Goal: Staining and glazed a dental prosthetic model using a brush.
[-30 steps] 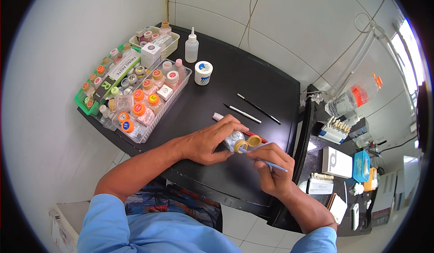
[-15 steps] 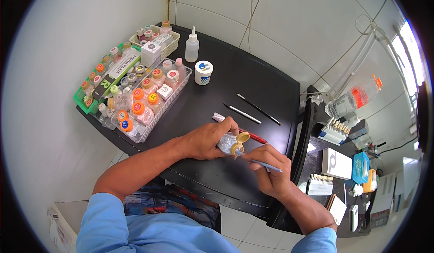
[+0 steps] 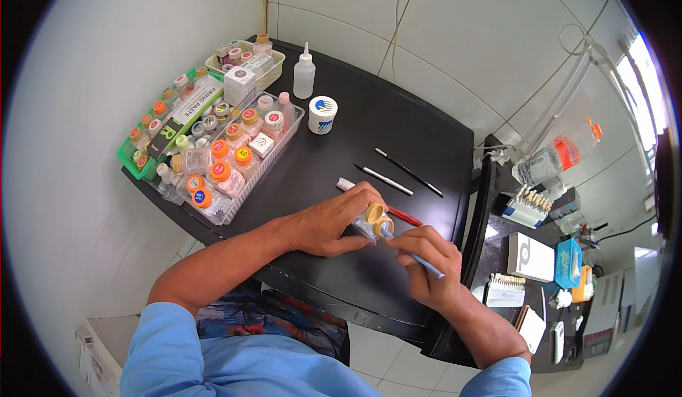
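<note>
My left hand (image 3: 332, 225) is wrapped round a small clear jar (image 3: 364, 229), tilted so its mouth points toward my right hand. Its yellowish flip cap (image 3: 374, 212) stands open. Between the fingertips of my right hand (image 3: 435, 263) is a thin light-blue stick-like tool (image 3: 428, 266), its front end at or inside the jar's mouth. What lies within the jar cannot be made out. Just beyond both hands, a red-handled brush (image 3: 406, 217) with white bristles lies on the black table (image 3: 320, 283), partly hidden by my left hand.
Two slim brushes, one white (image 3: 383, 180) and one black (image 3: 412, 174), lie farther back. A white tub (image 3: 323, 116) and a dropper bottle (image 3: 304, 77) stand behind. At left, a clear basket (image 3: 273, 161) holds several capped jars. A side counter (image 3: 490, 251) carries shade guides and boxes.
My left hand has turned the jar, bringing its mouth slightly up and right. The blue tool has shifted a little, its front end now at the opening; its back end hangs lower.
</note>
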A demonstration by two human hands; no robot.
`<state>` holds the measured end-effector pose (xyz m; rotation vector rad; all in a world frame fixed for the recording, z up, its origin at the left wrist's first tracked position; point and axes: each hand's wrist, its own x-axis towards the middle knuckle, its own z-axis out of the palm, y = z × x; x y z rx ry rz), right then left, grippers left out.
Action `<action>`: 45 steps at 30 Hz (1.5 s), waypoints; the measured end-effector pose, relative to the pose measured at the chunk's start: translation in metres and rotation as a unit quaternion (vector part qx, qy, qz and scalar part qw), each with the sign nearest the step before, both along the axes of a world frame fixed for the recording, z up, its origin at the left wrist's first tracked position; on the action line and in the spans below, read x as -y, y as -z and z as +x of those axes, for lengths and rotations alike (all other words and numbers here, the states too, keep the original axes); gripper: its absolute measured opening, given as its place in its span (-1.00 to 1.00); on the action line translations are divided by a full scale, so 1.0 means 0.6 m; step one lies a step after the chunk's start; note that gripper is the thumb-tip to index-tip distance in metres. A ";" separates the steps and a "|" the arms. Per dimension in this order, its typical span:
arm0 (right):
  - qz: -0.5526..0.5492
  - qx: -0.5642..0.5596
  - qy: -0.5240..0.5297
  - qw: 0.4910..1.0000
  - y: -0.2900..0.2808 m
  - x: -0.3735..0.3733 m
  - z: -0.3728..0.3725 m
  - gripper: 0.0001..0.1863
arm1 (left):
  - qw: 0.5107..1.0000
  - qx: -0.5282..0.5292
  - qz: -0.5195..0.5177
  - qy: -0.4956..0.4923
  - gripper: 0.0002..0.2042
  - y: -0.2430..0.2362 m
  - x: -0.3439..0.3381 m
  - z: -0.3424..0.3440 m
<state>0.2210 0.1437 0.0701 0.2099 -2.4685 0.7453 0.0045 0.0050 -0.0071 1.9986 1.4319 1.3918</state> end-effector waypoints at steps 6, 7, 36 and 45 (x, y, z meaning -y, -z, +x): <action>-0.055 -0.058 -0.005 0.997 0.008 0.000 0.011 -0.80 | 0.998 0.049 -0.032 -0.031 -0.42 -0.007 -0.001 0.003; -0.043 -0.063 -0.009 0.997 0.006 -0.001 0.013 -0.78 | 0.998 0.050 -0.032 -0.030 -0.42 -0.008 0.000 0.004; -0.018 -0.022 -0.037 0.999 -0.006 0.001 0.011 -0.67 | 0.996 0.029 -0.080 -0.016 -0.42 -0.009 0.007 0.005; -0.052 -0.029 -0.011 0.998 -0.005 0.006 0.011 -0.72 | 1.000 -0.018 -0.001 0.010 -0.33 -0.007 0.001 0.002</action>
